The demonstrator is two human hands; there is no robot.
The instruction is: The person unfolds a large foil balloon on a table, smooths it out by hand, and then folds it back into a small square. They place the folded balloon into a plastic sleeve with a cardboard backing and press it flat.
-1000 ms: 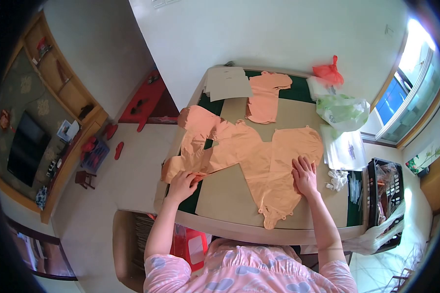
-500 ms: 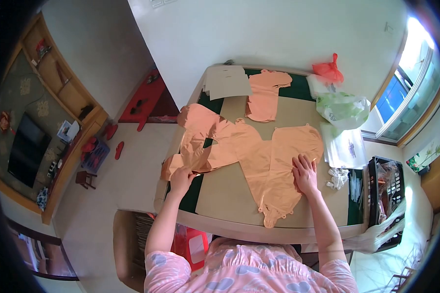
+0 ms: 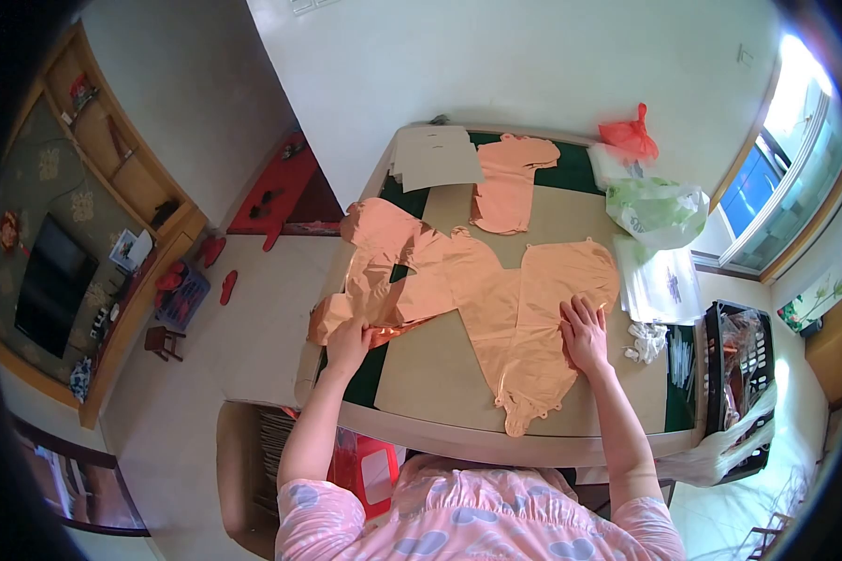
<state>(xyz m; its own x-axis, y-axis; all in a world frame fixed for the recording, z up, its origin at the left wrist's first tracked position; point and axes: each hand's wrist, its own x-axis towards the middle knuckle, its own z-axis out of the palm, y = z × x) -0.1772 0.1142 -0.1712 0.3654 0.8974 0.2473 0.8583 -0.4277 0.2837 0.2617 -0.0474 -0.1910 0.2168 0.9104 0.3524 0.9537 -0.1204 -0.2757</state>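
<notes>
Flat, uninflated rose-gold foil balloons lie across the table (image 3: 421, 365). My left hand (image 3: 348, 348) is closed on the near edge of the crumpled left foil balloon (image 3: 421, 280), whose folds are raised and shiny. Spread flat, my right hand (image 3: 585, 334) rests on the right foil balloon (image 3: 543, 309), fingers apart. That balloon has small tabs along its edge and a narrow end toward me. Farther back lies a folded foil balloon (image 3: 503, 187), apart from both hands.
Grey-white sheets (image 3: 437, 157) are stacked at the back left. Along the right side are a green-white plastic bag (image 3: 660, 208), clear packets (image 3: 664, 285), a white crumpled bundle (image 3: 646, 342) and a black basket (image 3: 718, 374). A cardboard box (image 3: 239, 467) stands below the left edge.
My left hand has shifted very slightly, and the foil edge beside it has turned, showing a darker, shinier underside. The right hand stays in place.
</notes>
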